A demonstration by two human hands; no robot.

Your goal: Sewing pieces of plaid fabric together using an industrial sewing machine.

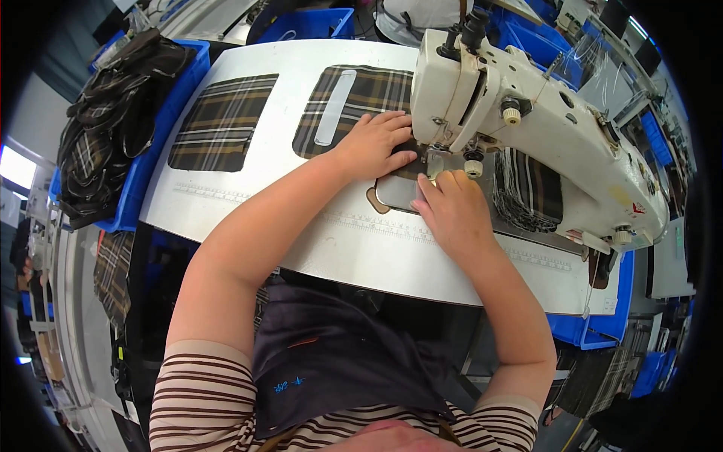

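A brown, black and white plaid fabric piece [380, 83] lies flat on the white sewing table [301, 60], its right edge running to the head of the white sewing machine [557, 124]. My left hand [376, 145] rests on this piece with the fingers stretched out, close to the needle area. In front of the presser foot, my right hand [458, 207] is closed, thumb and forefinger near each other; what lies between them is hidden. A pale narrow strip [334, 109] sits on the plaid piece, left of my left hand. The needle itself is too small to see.
Another plaid piece [222, 124] lies on the table's left. Folded plaid pieces [529, 192] are stacked under the machine arm. A blue bin [169, 98] heaped with dark plaid items stands at the left edge. Ruler markings [376, 224] run along the tabletop.
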